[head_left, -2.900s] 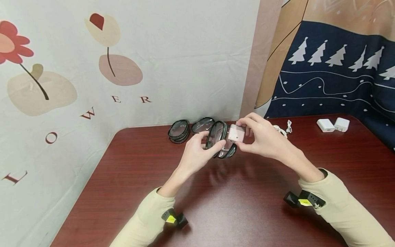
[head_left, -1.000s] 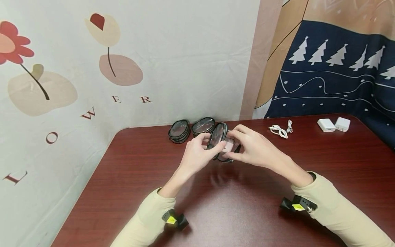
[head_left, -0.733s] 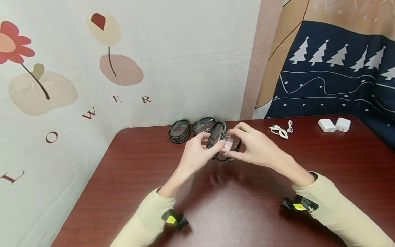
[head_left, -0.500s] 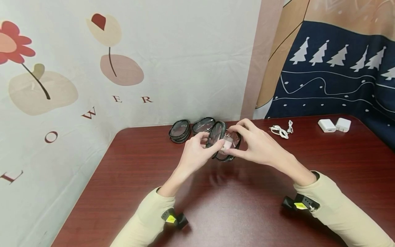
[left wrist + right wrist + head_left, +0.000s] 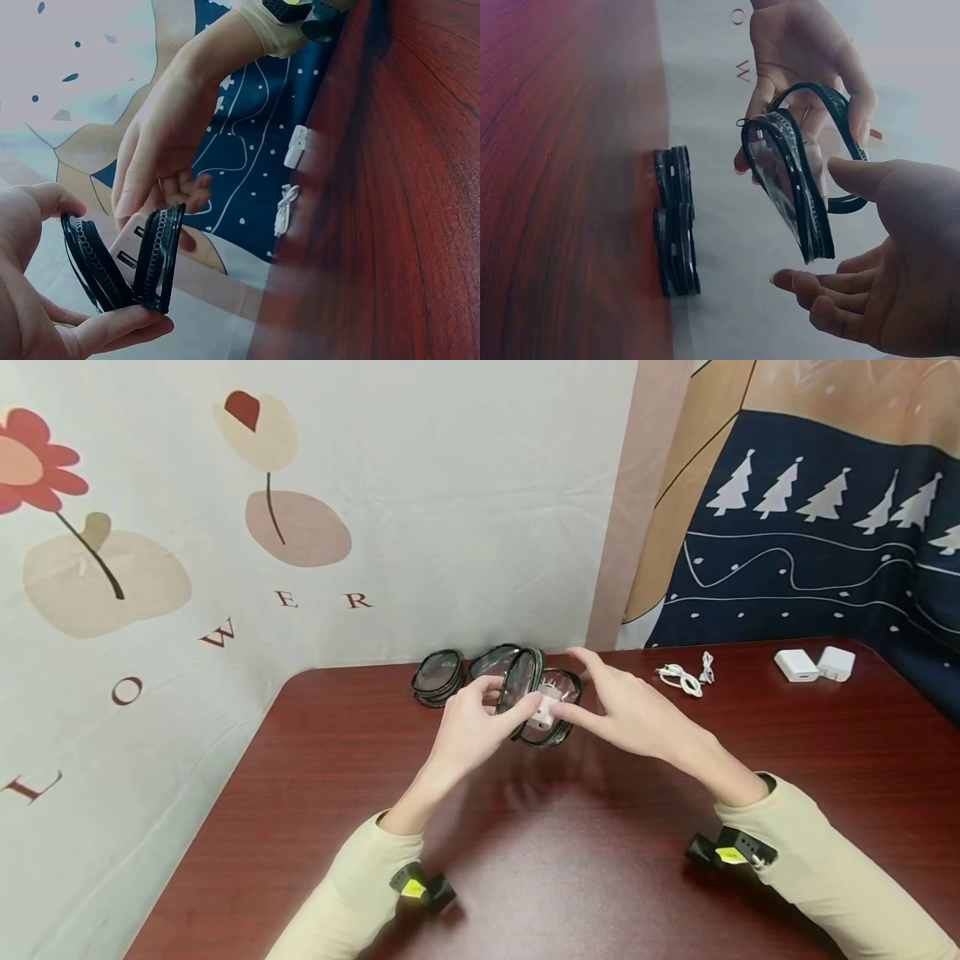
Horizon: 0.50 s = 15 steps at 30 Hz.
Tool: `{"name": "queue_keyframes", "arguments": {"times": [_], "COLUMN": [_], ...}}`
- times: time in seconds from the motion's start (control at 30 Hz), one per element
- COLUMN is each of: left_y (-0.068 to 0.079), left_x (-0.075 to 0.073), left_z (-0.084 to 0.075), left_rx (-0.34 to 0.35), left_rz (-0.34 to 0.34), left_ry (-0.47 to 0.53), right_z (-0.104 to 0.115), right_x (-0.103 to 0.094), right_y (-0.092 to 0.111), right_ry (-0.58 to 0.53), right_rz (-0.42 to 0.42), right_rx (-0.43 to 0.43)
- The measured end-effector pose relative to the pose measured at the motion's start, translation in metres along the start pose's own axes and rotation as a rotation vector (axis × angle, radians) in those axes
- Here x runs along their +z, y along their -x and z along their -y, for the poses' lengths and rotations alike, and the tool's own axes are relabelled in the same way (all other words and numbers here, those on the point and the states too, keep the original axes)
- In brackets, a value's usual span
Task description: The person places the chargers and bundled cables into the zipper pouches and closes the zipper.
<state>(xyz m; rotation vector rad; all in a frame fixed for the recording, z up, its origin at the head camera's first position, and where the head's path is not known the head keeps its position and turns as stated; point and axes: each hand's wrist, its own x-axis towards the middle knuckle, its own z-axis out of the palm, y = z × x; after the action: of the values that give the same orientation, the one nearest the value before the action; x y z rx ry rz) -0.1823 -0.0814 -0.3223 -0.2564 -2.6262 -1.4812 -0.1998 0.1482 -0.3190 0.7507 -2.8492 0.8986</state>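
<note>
Charger [image 5: 542,721] has slipped into the case [image 5: 528,673]! Right fingers [image 5: 587,717] apart, left fingers [image 5: 516,715] clamped on the case; closing it isn't done.

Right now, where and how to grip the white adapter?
Probably pinch the white adapter by the end at the open mouth, coming from the right: the round case gapes that way, its halves flank the adapter, and the left hand holds the case from the left.
</note>
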Motion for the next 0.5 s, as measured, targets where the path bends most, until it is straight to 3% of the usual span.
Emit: {"name": "queue_keyframes", "arguments": {"times": [0.27, 0.5], "left_y": [0.0, -0.001], "left_x": [-0.003, -0.004], "left_z": [-0.002, 0.0], "left_rx": [-0.009, -0.005], "left_rz": [0.0, -0.005], "left_ry": [0.026, 0.038], "right_z": [-0.002, -0.001], "right_x": [0.006, 0.011], "right_y": [-0.003, -0.004], "right_ry": [-0.076, -0.176], "right_rz": [-0.052, -0.015], "right_rx": [-0.026, 0.012]}}
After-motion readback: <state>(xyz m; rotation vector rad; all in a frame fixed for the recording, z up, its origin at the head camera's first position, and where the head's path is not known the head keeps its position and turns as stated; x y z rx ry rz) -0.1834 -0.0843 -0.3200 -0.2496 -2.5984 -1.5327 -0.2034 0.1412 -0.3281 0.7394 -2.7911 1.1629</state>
